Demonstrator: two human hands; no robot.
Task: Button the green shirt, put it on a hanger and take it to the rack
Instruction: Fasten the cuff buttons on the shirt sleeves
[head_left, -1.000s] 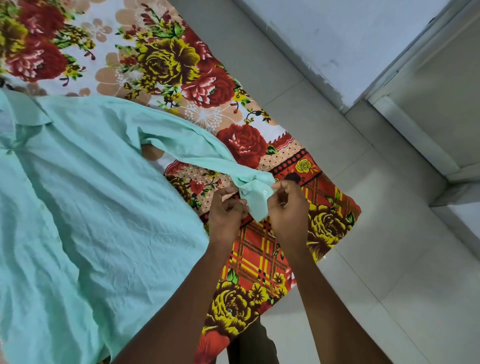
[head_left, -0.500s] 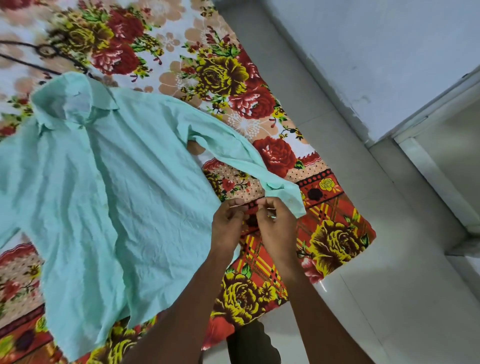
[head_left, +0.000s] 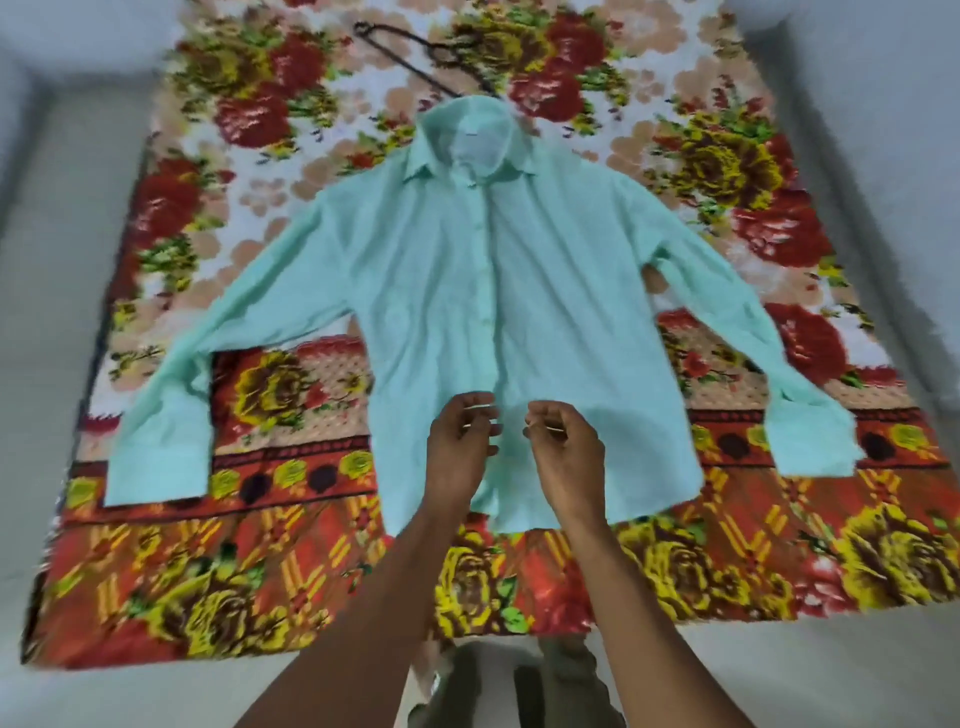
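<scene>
Because the green shirt (head_left: 457, 312) lies flat and face-up on the flowered blanket (head_left: 291, 561) for easy buttoning, we hover our left hand (head_left: 460, 447) and right hand (head_left: 563, 452) over its lower placket, fingers loosely curled, gripping nothing; the hanger (head_left: 415, 57) waits beyond the collar.

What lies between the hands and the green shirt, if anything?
Nothing visible does. The left hand and the right hand are directly over the lower front of the green shirt, which lies spread flat on the floral blanket.
</scene>
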